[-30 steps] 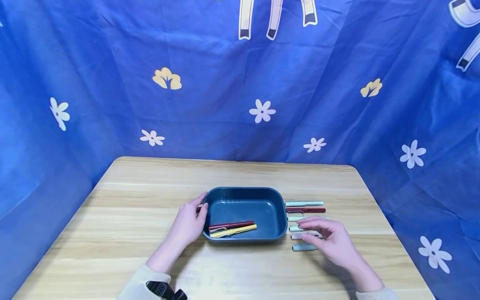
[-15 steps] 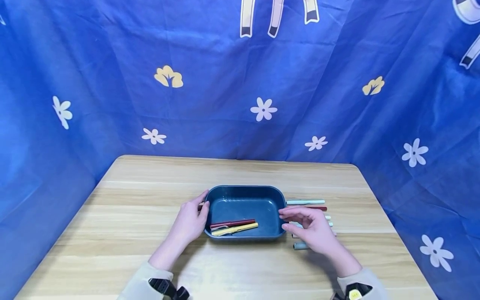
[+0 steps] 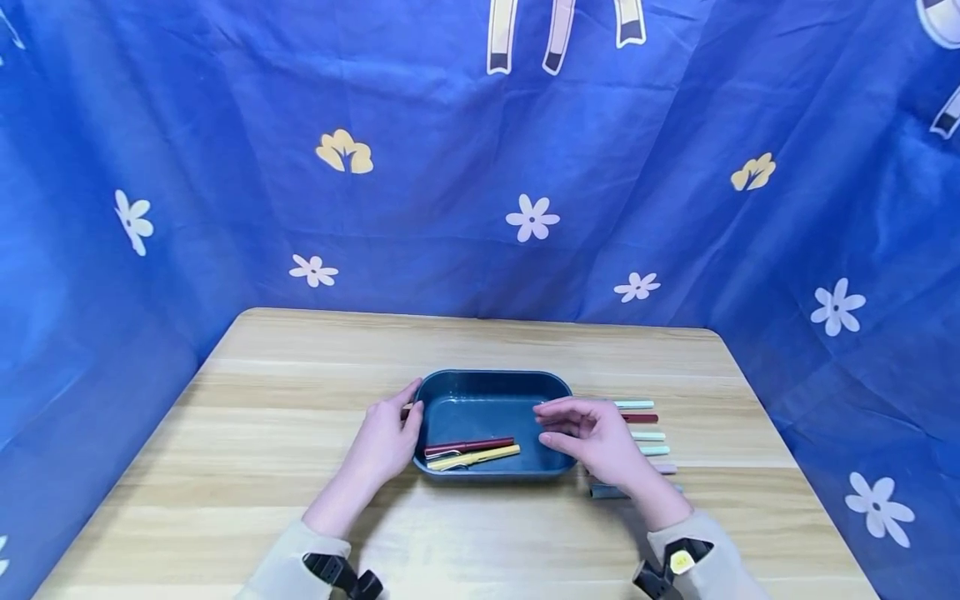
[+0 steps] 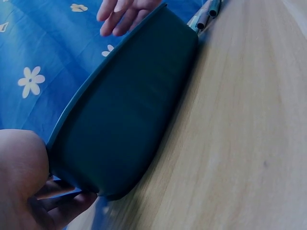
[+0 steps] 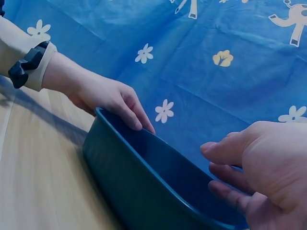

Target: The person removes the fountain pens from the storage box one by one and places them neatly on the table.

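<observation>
A dark blue rectangular box (image 3: 480, 410) with rounded corners sits mid-table. Inside, along its near left side, lie a dark red pen (image 3: 472, 446) and a yellow pen (image 3: 483, 456). My left hand (image 3: 386, 437) holds the box's left end, thumb over the rim and fingers at the outer wall, as the left wrist view shows below the box wall (image 4: 120, 105). Above the box's right end hovers my right hand (image 3: 588, 435). Its fingers are bent loosely with thumb and fingertips apart, and the right wrist view shows nothing between them.
Right of the box several pens lie side by side, partly hidden by my right hand: a pale mint pen (image 3: 636, 405), a dark red pen (image 3: 642, 418) and a grey-blue pen (image 3: 607, 492) among them. A blue patterned curtain (image 3: 420, 192) stands behind the wooden table (image 3: 300, 375).
My right hand has moved left from over the row of pens to the box's right end, carrying nothing. The left hand keeps its hold on the box.
</observation>
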Demonstrator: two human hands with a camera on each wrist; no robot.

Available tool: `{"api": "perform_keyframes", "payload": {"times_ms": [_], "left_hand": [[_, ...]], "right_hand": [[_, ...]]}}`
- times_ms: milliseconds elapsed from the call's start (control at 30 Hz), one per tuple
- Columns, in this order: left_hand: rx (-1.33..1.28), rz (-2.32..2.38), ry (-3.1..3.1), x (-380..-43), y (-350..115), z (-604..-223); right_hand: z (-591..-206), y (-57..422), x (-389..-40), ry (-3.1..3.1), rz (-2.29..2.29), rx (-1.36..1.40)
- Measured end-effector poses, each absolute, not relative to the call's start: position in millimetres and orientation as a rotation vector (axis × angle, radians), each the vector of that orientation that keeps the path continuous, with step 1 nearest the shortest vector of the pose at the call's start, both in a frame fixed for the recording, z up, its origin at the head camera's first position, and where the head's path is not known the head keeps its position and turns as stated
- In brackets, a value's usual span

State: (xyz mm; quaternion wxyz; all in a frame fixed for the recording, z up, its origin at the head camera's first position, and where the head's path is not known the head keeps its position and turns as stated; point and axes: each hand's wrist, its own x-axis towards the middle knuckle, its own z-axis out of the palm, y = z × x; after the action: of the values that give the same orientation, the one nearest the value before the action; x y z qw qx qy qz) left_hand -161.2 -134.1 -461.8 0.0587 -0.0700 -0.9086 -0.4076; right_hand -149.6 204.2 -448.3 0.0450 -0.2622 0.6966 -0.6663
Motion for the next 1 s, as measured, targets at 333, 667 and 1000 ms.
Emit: {"api": "perform_keyframes", "payload": {"times_ms": [333,667,1000], "left_hand": [[-0.222,-1.248,-2.752,-162.0,-131.9,-462.6],[-0.215,-1.232,-2.746,-162.0,-132.3,-462.8],[-0.221,-1.218,-2.746,-162.1,-132.7,-462.4]], "right_hand": [[-446.2,185.5,-160.6,2.113,-2.012,-0.732],[-446.8,167.4,-173.2,2.081,-1.979,-0.689],[-448.1,155.4,-180.6,2.122,-1.852,-0.623]]}}
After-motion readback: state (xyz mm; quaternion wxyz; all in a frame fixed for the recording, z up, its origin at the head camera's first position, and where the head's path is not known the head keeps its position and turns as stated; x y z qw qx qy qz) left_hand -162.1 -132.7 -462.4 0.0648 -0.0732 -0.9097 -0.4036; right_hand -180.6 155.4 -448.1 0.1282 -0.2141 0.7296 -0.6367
